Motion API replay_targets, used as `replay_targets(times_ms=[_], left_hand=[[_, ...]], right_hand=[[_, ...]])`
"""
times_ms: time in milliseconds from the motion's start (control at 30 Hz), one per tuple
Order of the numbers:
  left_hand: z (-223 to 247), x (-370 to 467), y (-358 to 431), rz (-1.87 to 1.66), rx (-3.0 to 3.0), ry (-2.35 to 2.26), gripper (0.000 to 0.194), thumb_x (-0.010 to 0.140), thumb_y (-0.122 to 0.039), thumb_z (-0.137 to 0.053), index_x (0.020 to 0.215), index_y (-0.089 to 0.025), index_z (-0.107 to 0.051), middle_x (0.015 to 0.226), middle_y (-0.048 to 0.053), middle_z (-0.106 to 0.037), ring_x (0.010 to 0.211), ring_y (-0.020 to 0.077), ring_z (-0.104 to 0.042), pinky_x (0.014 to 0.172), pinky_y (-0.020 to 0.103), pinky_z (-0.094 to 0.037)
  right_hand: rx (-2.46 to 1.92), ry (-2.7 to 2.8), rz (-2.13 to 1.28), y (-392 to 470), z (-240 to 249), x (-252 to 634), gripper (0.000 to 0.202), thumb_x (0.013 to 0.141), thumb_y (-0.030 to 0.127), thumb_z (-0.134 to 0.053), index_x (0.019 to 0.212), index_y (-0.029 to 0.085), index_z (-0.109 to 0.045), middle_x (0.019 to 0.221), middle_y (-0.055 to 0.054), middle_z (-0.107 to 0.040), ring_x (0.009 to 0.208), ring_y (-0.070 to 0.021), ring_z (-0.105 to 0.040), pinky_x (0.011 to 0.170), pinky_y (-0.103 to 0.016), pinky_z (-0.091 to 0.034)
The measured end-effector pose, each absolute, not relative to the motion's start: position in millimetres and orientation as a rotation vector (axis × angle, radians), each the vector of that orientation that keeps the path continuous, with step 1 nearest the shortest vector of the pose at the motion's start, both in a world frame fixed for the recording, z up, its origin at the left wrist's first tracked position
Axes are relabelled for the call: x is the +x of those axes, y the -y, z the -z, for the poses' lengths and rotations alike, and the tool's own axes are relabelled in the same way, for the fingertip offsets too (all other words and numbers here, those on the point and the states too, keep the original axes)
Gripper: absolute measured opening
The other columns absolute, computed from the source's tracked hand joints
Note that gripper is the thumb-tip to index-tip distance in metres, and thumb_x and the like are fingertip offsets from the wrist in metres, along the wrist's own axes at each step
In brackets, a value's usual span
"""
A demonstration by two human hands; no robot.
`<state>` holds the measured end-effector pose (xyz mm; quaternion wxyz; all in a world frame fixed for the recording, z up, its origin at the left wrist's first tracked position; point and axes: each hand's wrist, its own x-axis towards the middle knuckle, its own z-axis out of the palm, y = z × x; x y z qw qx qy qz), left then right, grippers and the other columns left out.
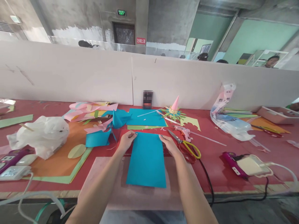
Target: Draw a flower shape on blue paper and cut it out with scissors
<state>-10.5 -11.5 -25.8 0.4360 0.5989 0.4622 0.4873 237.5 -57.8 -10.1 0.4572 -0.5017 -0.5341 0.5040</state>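
Observation:
A rectangular sheet of blue paper (147, 160) is stretched between my two hands, its long sides running toward me. My left hand (127, 140) pinches its far left corner. The far right corner is gripped between the thumb and fingers of my right hand (169, 143). Just right of that hand lie scissors (187, 144) with yellow handles and a pink glue gun (184, 133). Beyond the sheet, another blue paper (149, 117) lies flat. A paper figure with a pink cone (175, 104) and a green fringe stands at its right end.
Curled blue scraps (98, 138) and pink paper (81, 109) lie left, near a crumpled white plastic bag (44, 133). On the right are a purple power strip (234, 166) with cables, a clear plastic bag (233, 124) and a pink tray (277, 115). A white partition (93, 74) closes off the back.

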Motion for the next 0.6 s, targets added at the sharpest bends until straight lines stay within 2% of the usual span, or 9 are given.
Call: replay_targets(times_ms=[100, 233, 333, 400, 467, 533, 600], left_hand=[[24.9, -10.7, 12.0, -1.218, 1.495, -1.162, 0.036, 0.067, -0.053, -0.061, 0.062, -0.019, -0.05, 0.051, -0.005, -0.045, 0.047, 0.01, -0.04, 0.048, 0.023, -0.029], [24.6, -11.2, 12.4, -1.241, 1.513, -1.183, 0.036, 0.068, -0.053, -0.06, 0.063, -0.019, -0.05, 0.05, -0.005, -0.043, 0.047, 0.0099, -0.04, 0.048, 0.023, -0.027], [25.1, -10.9, 13.4, -1.251, 1.514, -1.181, 0.036, 0.068, -0.053, -0.061, 0.062, -0.019, -0.05, 0.051, -0.005, -0.045, 0.048, 0.0103, -0.041, 0.049, 0.023, -0.029], [25.7, -10.1, 14.2, -1.265, 1.506, -1.186, 0.035, 0.068, -0.052, -0.061, 0.062, -0.019, -0.05, 0.051, -0.005, -0.045, 0.048, 0.0102, -0.041, 0.049, 0.023, -0.029], [26.4, -9.3, 14.7, -1.275, 1.501, -1.188, 0.034, 0.068, -0.051, -0.061, 0.062, -0.019, -0.05, 0.051, -0.005, -0.046, 0.048, 0.01, -0.041, 0.049, 0.023, -0.029], [27.2, -8.9, 14.6, -1.281, 1.491, -1.184, 0.034, 0.068, -0.051, -0.061, 0.062, -0.019, -0.05, 0.052, -0.005, -0.048, 0.048, 0.0099, -0.041, 0.049, 0.023, -0.029], [28.2, -9.5, 13.8, -1.29, 1.481, -1.186, 0.034, 0.067, -0.051, -0.062, 0.062, -0.019, -0.05, 0.053, -0.004, -0.049, 0.05, 0.0102, -0.042, 0.05, 0.023, -0.03]], right_hand=[[-1.255, 1.279, -1.244, 56.7, 10.4, 237.2, 0.045, 0.071, 0.058, -0.063, 0.098, 0.022, -0.072, 0.111, -0.004, -0.068, 0.113, -0.0282, -0.055, 0.099, -0.042, -0.04], [-1.221, 1.299, -1.255, 58.6, 8.9, 235.3, 0.046, 0.073, 0.06, -0.06, 0.097, 0.022, -0.071, 0.106, -0.004, -0.069, 0.106, -0.0271, -0.059, 0.094, -0.04, -0.043], [-1.23, 1.412, -1.206, 58.9, 11.3, 234.7, 0.047, 0.077, 0.064, -0.052, 0.086, 0.02, -0.069, 0.088, -0.004, -0.07, 0.089, -0.0241, -0.062, 0.081, -0.035, -0.047], [-1.304, 1.493, -1.079, 57.2, 15.3, 235.2, 0.048, 0.078, 0.065, -0.049, 0.069, 0.019, -0.062, 0.067, -0.001, -0.062, 0.07, -0.0201, -0.057, 0.068, -0.031, -0.045], [-1.383, 1.545, -0.941, 55.1, 19.1, 236.0, 0.05, 0.079, 0.065, -0.047, 0.058, 0.02, -0.049, 0.054, 0.003, -0.047, 0.057, -0.0151, -0.046, 0.058, -0.027, -0.038], [-1.425, 1.569, -0.869, 54.4, 20.7, 236.3, 0.051, 0.079, 0.065, -0.045, 0.056, 0.02, -0.04, 0.052, 0.005, -0.035, 0.052, -0.012, -0.036, 0.053, -0.025, -0.03], [-1.42, 1.576, -0.874, 55.5, 19.5, 235.8, 0.05, 0.08, 0.064, -0.045, 0.057, 0.021, -0.035, 0.055, 0.005, -0.031, 0.052, -0.0108, -0.032, 0.052, -0.024, -0.026]])
